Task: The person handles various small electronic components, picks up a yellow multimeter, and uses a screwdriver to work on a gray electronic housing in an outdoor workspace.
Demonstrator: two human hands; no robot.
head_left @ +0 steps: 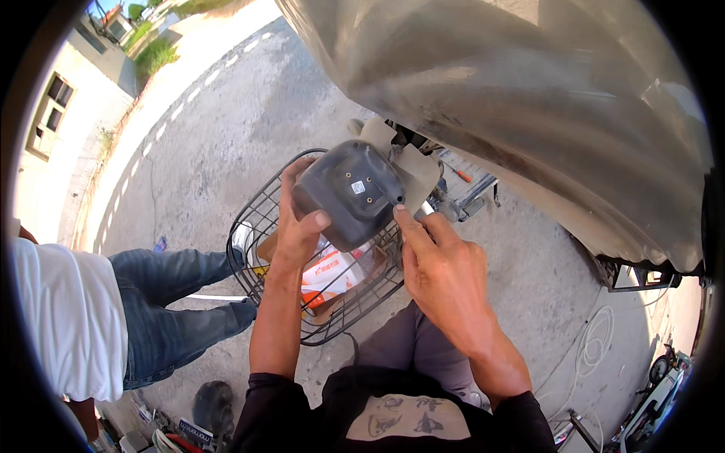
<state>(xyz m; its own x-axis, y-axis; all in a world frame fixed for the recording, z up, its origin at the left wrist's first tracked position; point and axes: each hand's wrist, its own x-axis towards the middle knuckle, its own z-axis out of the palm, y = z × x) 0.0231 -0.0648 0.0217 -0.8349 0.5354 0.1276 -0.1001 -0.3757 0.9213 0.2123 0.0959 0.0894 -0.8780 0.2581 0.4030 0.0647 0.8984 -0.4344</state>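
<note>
A: How far along can the work be judged to be?

B: The dark grey housing [349,195], a rounded plastic cover seen from its back, is held up off the vehicle, so it may be taken as neither fully fitted nor fully removed. It is gripped by the left hand [296,219], fingers wrapped over its far edge and thumb pressed on its near face. By the right hand [442,272] nothing is clasped; the index finger is stretched out and its tip is laid on the housing's right rim, the other fingers loosely curled.

A: What is left, as far as can be seen?

B: Small holes are seen in the housing's back. Whether screws sit in them cannot be told. A beige mount [411,162] is seen just beyond the right fingertip, touching the housing, and seating or freeing there seems unfinished.

A: And below the hands?

B: A black wire basket [260,226] is found directly under them, with a white and orange packet [332,275] and cardboard inside.

A: The surroundings?

B: An outdoor spot is shown: pale cracked concrete ground [226,128] beyond the left hand, a large curved metal body [529,90] over the right hand. A second person's jeans [174,302] are seen well left of the left forearm, and a coiled white cable [596,343] lies right of the right forearm.
</note>
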